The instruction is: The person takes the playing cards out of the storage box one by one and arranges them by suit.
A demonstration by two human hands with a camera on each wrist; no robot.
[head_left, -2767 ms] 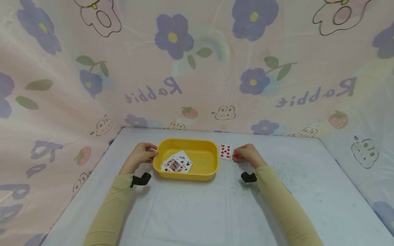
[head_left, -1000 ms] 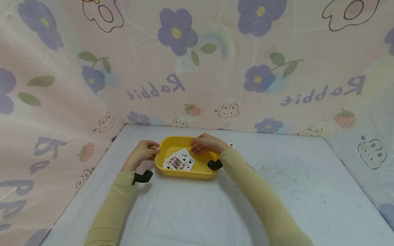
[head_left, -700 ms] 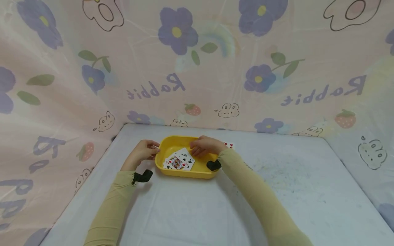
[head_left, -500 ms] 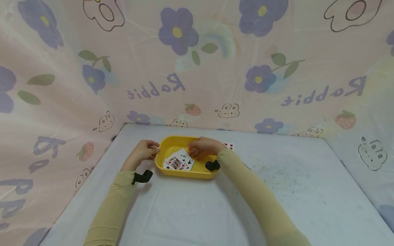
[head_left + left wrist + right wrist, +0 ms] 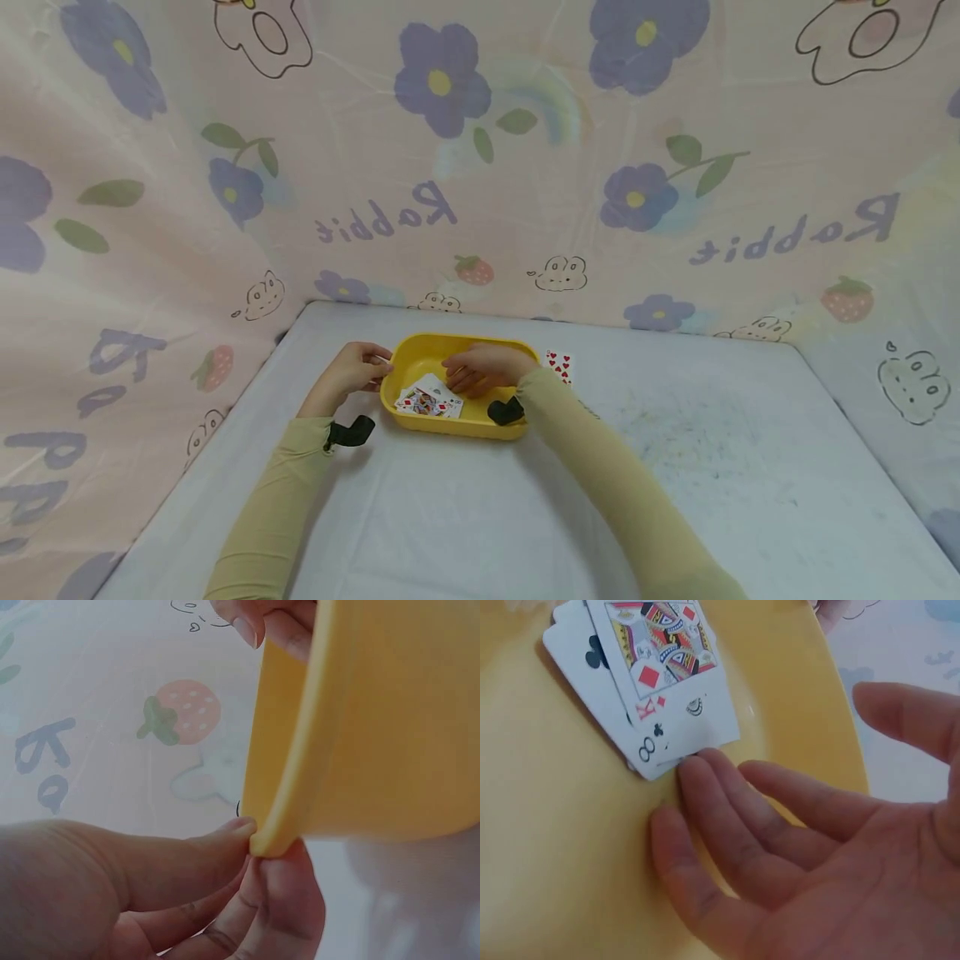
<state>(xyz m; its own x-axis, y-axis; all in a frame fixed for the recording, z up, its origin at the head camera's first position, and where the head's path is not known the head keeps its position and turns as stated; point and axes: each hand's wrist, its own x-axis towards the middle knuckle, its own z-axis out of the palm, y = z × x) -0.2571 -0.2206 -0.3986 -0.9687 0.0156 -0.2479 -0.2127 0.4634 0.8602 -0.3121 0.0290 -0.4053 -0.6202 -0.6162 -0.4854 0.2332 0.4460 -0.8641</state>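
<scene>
A yellow plastic tray (image 5: pixel 450 428) stands on the table, and several overlapping playing cards (image 5: pixel 426 402) lie face up in its left part. My left hand (image 5: pixel 348 373) pinches the tray's left rim between thumb and fingers; the left wrist view shows this grip on the rim (image 5: pixel 300 757) up close. My right hand (image 5: pixel 491 367) is down inside the tray, right of the cards. In the right wrist view its fingers are extended, fingertips right at the edge of the pile, where a king of diamonds (image 5: pixel 671 652) overlaps an eight of clubs (image 5: pixel 651 759). The thumb stands apart.
Just outside the tray's right end lies a hearts card (image 5: pixel 558 363), partly behind the right wrist. A white cloth covers the table (image 5: pixel 450 517). A printed curtain (image 5: pixel 495 167) rises behind and along both sides.
My right hand has gone from beside the hearts card into the tray, then leftward against the cards. The pile is now bunched closer to the tray's left end. The left hand keeps its grip.
</scene>
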